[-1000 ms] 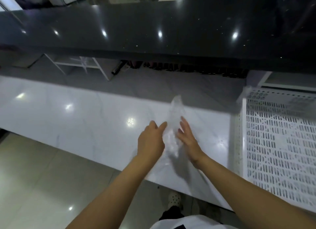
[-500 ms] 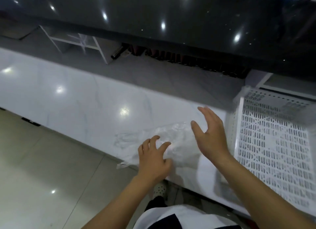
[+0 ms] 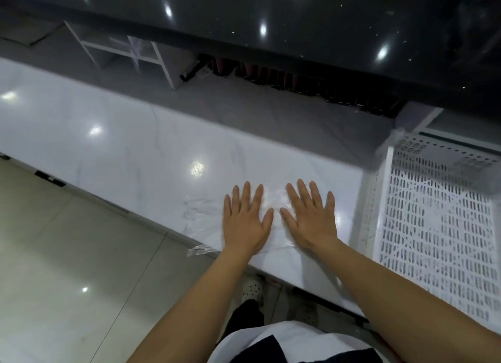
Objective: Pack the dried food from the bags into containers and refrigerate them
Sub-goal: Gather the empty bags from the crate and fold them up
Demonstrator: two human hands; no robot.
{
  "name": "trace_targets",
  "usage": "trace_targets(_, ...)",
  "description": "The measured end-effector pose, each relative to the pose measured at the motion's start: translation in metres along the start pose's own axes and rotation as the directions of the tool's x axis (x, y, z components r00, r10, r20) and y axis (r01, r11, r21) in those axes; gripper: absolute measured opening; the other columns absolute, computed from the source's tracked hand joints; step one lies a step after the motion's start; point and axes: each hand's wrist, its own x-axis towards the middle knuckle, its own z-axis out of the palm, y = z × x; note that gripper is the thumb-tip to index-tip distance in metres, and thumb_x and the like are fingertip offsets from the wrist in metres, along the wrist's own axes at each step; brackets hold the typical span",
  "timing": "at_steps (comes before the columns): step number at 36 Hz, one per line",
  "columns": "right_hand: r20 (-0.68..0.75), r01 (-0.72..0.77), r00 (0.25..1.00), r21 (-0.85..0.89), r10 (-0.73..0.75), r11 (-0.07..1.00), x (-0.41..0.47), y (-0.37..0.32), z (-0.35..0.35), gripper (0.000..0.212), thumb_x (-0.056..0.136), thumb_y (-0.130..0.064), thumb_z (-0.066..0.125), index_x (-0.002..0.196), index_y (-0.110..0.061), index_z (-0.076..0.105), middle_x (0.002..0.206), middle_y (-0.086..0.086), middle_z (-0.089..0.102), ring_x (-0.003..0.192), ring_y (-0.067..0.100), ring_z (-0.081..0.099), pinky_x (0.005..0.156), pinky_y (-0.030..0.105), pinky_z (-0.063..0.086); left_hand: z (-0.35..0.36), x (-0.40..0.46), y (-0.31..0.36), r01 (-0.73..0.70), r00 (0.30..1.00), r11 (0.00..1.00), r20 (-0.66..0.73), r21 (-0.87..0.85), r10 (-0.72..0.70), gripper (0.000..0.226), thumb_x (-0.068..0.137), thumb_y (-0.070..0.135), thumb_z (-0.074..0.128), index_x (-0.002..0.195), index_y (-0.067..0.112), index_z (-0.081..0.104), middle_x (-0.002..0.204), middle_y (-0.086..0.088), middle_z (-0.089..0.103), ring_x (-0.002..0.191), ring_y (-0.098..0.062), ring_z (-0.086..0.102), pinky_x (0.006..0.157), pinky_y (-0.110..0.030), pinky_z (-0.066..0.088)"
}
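Note:
An empty clear plastic bag (image 3: pixel 200 208) lies flat on the white marble counter (image 3: pixel 122 145), near its front edge, with one corner hanging over the edge. My left hand (image 3: pixel 246 221) and my right hand (image 3: pixel 311 219) rest palm down on the bag, side by side, fingers spread. Neither hand grips anything. No dried food or container is in view.
A white perforated plastic crate (image 3: pixel 439 227) stands on the counter just right of my right hand. A raised black glossy countertop (image 3: pixel 271 23) runs along the back, with a white frame (image 3: pixel 127 53) beneath it. Tiled floor (image 3: pixel 67 267) lies to the left.
The bag was held upright between both hands, then laid down on the counter. Both hands now press flat on it, the right one having come down from above.

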Motion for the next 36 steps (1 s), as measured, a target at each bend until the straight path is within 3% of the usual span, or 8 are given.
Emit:
trace_targets(9,-0.044,-0.005,0.999,0.025,0.006,1.000,0.000,0.000,0.004,0.061,0.100,-0.061,-0.003,0.156,-0.040,-0.012,0.166,-0.005,-0.016,0.151,0.017,-0.021,0.120,0.054,-0.013,-0.003,-0.008,-0.025,0.037,0.999,0.999,0.014,-0.007,-0.037,0.070,0.100,0.064,0.009,0.159,0.033,-0.011,0.167,-0.001,-0.017,0.152,-0.022,-0.023,0.123,-0.044,-0.014)
trace_targets(14,-0.028,0.003,1.000,0.028,-0.002,1.000,-0.003,0.001,0.004,0.061,0.099,-0.063,-0.003,0.156,-0.041,-0.009,0.166,-0.006,-0.013,0.151,0.017,-0.020,0.120,0.053,-0.014,-0.013,-0.009,-0.029,0.009,0.995,0.999,0.104,-0.038,-0.005,0.072,0.101,0.064,0.015,0.159,0.031,-0.012,0.167,-0.002,-0.020,0.151,-0.022,-0.026,0.123,-0.044,-0.016)
trace_targets(18,0.046,-0.022,0.999,0.108,0.017,0.994,0.005,-0.002,-0.011,0.061,0.101,-0.060,0.014,0.156,-0.042,-0.005,0.167,-0.005,-0.011,0.152,0.020,-0.017,0.120,0.055,-0.010,-0.035,0.002,-0.029,0.010,0.996,0.997,0.094,-0.082,-0.002,0.070,0.101,0.055,0.037,0.160,0.025,0.016,0.168,-0.006,0.009,0.155,-0.030,-0.004,0.123,-0.046,-0.010)
trace_targets(21,-0.001,-0.108,0.994,0.226,0.111,0.968,0.000,-0.008,-0.029,0.066,0.100,-0.054,0.034,0.156,-0.043,0.000,0.168,-0.005,-0.008,0.153,0.023,-0.010,0.121,0.055,-0.003,-0.057,0.021,-0.023,-0.132,0.985,0.981,0.090,-0.144,0.146,0.065,0.097,0.045,0.054,0.155,0.023,0.032,0.161,-0.005,0.033,0.149,-0.028,0.025,0.124,-0.041,0.015)
trace_targets(24,0.028,-0.149,0.989,0.274,0.147,0.950,-0.020,-0.013,-0.040,0.080,0.094,-0.055,0.051,0.155,-0.045,0.000,0.167,-0.006,-0.007,0.154,0.026,-0.006,0.120,0.055,0.006,-0.072,0.043,-0.010,-0.197,0.940,0.947,0.226,-0.256,0.256,0.072,0.091,0.037,0.068,0.153,0.026,0.035,0.151,-0.003,0.047,0.136,-0.025,0.044,0.111,-0.037,0.036)
trace_targets(28,0.200,-0.058,0.979,0.142,0.029,0.988,-0.031,-0.013,-0.045,0.096,0.086,-0.053,0.063,0.154,-0.046,-0.004,0.167,-0.008,-0.010,0.153,0.027,-0.010,0.118,0.057,0.006,-0.073,0.060,0.005,-0.282,0.893,0.959,0.354,-0.041,0.278,0.086,0.082,0.038,0.075,0.154,0.026,0.030,0.148,-0.007,0.043,0.133,-0.030,0.041,0.106,-0.043,0.041)
trace_targets(33,0.178,-0.081,0.983,0.206,0.044,0.975,-0.009,-0.013,-0.058,0.077,0.096,-0.044,0.055,0.156,-0.040,0.008,0.168,-0.007,0.003,0.154,0.025,0.000,0.119,0.056,0.008,-0.068,0.068,0.008,-0.291,0.891,0.956,0.371,0.024,0.262,0.092,0.074,0.041,0.081,0.152,0.028,0.032,0.144,-0.009,0.043,0.130,-0.031,0.042,0.104,-0.041,0.041)
trace_targets(36,0.195,-0.092,0.979,0.205,0.051,0.975,0.012,-0.011,-0.068,0.076,0.095,-0.033,0.059,0.156,-0.039,0.014,0.166,-0.005,0.013,0.153,0.026,0.004,0.119,0.055,0.008,-0.069,0.071,0.010,-0.281,0.892,0.960,0.369,0.002,0.260,0.082,0.071,0.040,0.083,0.142,0.033,0.041,0.135,-0.004,0.052,0.122,-0.028,0.047,0.099,-0.041,0.039)
